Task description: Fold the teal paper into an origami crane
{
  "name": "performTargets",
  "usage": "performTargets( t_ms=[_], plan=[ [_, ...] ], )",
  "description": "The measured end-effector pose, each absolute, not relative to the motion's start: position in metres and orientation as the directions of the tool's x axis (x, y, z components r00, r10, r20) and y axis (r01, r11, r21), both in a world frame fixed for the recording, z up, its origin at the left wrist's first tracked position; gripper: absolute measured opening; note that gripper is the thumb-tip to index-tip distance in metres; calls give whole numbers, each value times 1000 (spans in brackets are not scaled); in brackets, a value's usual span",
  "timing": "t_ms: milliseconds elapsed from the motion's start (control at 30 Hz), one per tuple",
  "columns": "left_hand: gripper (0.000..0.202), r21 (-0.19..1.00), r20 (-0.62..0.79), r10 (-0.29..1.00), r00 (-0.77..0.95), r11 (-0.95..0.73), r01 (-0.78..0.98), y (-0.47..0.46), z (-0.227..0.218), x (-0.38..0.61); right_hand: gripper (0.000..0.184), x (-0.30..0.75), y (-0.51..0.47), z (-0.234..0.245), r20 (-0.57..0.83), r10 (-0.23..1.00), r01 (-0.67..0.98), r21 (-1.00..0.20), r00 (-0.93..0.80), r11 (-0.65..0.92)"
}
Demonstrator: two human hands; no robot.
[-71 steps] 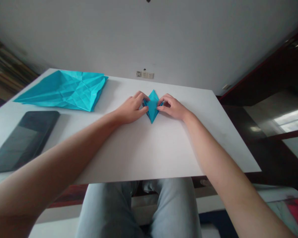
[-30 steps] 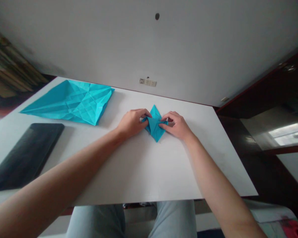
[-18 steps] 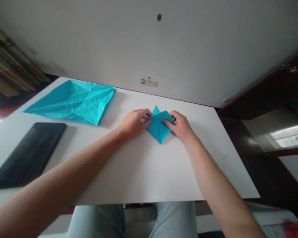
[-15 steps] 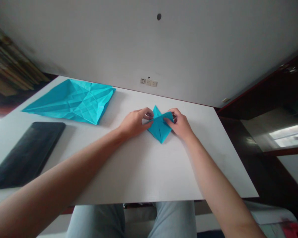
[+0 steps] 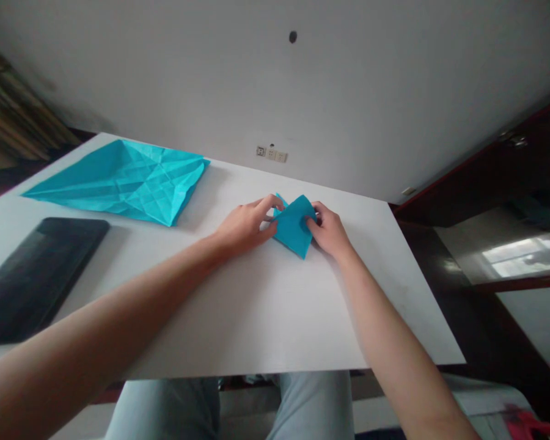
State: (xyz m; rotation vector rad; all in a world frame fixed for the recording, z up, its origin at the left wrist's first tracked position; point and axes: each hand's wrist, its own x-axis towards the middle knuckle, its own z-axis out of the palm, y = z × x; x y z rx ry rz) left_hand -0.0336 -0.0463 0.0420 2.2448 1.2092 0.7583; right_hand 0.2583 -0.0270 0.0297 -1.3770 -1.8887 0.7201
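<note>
A folded piece of blue origami paper (image 5: 293, 227) lies at the middle of the white table (image 5: 275, 324), forming a rough kite shape with its lower point towards me. My left hand (image 5: 246, 227) is at its left side, with the fingertips pinching the left corner and a small upper point. My right hand (image 5: 329, 231) grips its right edge, with the fingers partly behind the flap. The paper's underside is hidden.
A large creased sheet of blue paper (image 5: 128, 180) lies unfolded at the table's far left. A black tablet (image 5: 39, 280) lies at the near left. A wall socket strip (image 5: 271, 153) is on the wall behind the table. The table's right edge drops away to a dark floor.
The blue paper's top flap has folded down and across, so the model looks broader. Both hands have moved onto it, and the view has shifted slightly left.
</note>
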Motion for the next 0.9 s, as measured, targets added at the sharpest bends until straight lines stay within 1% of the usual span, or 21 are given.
performTargets(
  t_ms=[67, 133, 233, 333, 400, 467, 533, 600, 633, 700, 800, 900],
  plan=[
    [41, 631, 246, 855, 457, -499, 594, -47, 41, -33, 32, 257, -26, 27, 199, 963, 548, -793, -180, 266],
    [44, 635, 266, 859, 437, -497, 591, -46, 39, -32, 40, 256, -24, 25, 225, 966, 504, -824, -128, 259],
    [42, 602, 286, 859, 424, -506, 618, -45, 37, -32, 40, 258, -20, 21, 265, 963, 451, -854, -50, 258],
    [50, 514, 293, 831, 473, -554, 654, -45, 39, -33, 39, 260, -18, 20, 222, 974, 418, -883, -34, 216],
    [57, 467, 296, 806, 512, -590, 659, -45, 41, -33, 40, 260, -18, 21, 211, 976, 399, -891, -59, 216],
    [59, 432, 275, 798, 535, -600, 673, -45, 41, -33, 39, 260, -19, 23, 217, 971, 377, -895, -99, 239],
    [61, 408, 235, 804, 546, -592, 695, -46, 41, -31, 34, 261, -20, 25, 197, 969, 349, -906, -150, 238],
    [66, 396, 205, 805, 557, -589, 705, -46, 41, -30, 26, 262, -21, 28, 146, 970, 329, -922, -193, 204],
    [68, 393, 196, 801, 565, -592, 703, -46, 41, -29, 26, 263, -22, 29, 122, 971, 326, -927, -207, 186],
    [73, 383, 192, 790, 582, -606, 697, -46, 40, -28, 32, 264, -23, 31, 98, 971, 329, -929, -218, 168],
    [77, 361, 185, 778, 600, -622, 695, -47, 39, -27, 40, 264, -24, 32, 100, 966, 356, -917, -236, 182],
    [78, 369, 180, 787, 589, -610, 701, -47, 37, -27, 39, 263, -25, 32, 118, 957, 379, -900, -265, 216]
  ],
)
